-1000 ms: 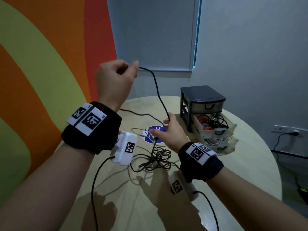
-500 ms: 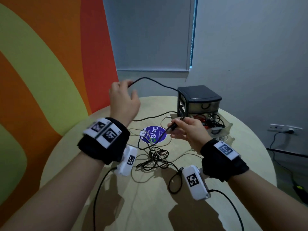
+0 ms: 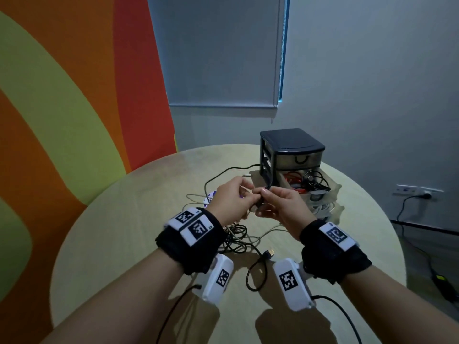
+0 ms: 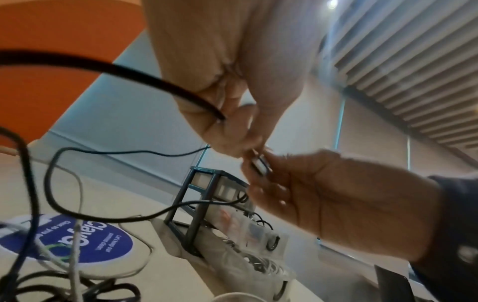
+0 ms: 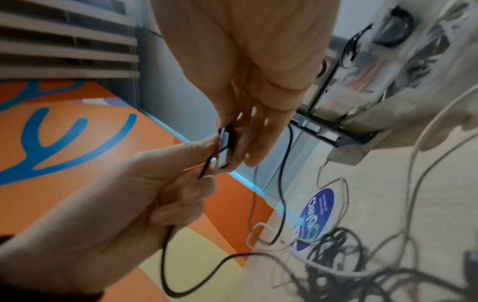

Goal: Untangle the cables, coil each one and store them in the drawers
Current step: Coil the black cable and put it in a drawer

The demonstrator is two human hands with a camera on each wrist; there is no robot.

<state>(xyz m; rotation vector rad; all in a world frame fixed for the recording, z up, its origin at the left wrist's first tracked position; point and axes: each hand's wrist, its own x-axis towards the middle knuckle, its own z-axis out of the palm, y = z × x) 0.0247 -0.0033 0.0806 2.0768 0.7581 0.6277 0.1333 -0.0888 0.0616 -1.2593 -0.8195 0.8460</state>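
Both hands meet above the middle of the round table [image 3: 119,234]. My left hand [image 3: 234,199] grips a black cable [image 4: 155,80] in its curled fingers. My right hand [image 3: 278,206] pinches the same cable's metal plug [image 4: 261,166], and the left fingertips touch it too [image 5: 225,149]. From the hands the cable [image 3: 223,173] loops away toward the dark drawer unit [image 3: 290,147]. A tangle of black and white cables [image 3: 236,240] lies under my wrists. The middle drawer [image 3: 334,188] stands open and holds red and black cables.
A lower drawer [image 3: 341,209] is open too, with white cable inside; the top drawer is closed. A loose black plug [image 3: 269,254] lies near the front of the tangle. A round blue sticker [image 4: 77,245] is on the tabletop. A wall socket [image 3: 419,192] with a lead is at the right.
My left hand came down from high up and moved right to meet my right hand. The right hand lifted the cable's plug end off the table, so the stretched cable now hangs in a loop.
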